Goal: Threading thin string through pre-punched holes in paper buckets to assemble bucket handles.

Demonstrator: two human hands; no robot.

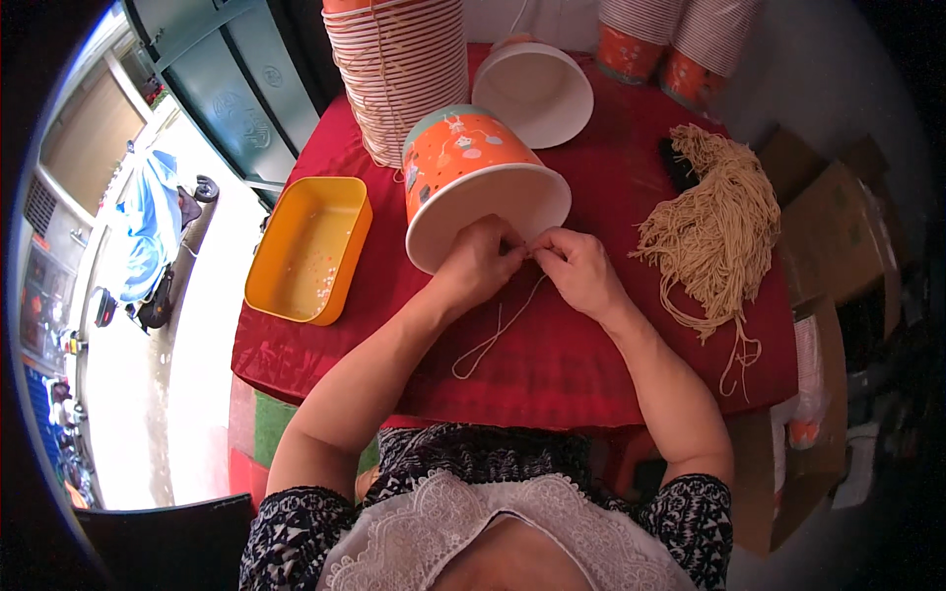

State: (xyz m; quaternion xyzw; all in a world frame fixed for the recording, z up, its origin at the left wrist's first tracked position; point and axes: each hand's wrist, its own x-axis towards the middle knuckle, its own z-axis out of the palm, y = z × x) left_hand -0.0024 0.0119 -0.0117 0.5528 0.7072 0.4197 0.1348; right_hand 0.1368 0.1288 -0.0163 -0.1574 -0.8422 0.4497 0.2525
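Observation:
An orange paper bucket [478, 148] with a white inside and a grey-green base lies on its side, its mouth turned toward me. At the lower right of its rim my left hand [483, 258] and my right hand [576, 268] meet, fingertips pinched close together. Between them they grip a thin beige string [501, 333], whose loose loop trails down onto the red cloth. Exactly how the string sits at the fingertips is too small to make out. To the right lies a thick bundle of beige strings [719, 231].
A yellow tub [310, 251] with small bits inside stands at left on the red-covered table [581, 374]. Behind are a tall stack of buckets [399, 74], a white bucket [537, 94] on its side and two more stacks [636, 39]. Cardboard boxes [838, 231] stand at right.

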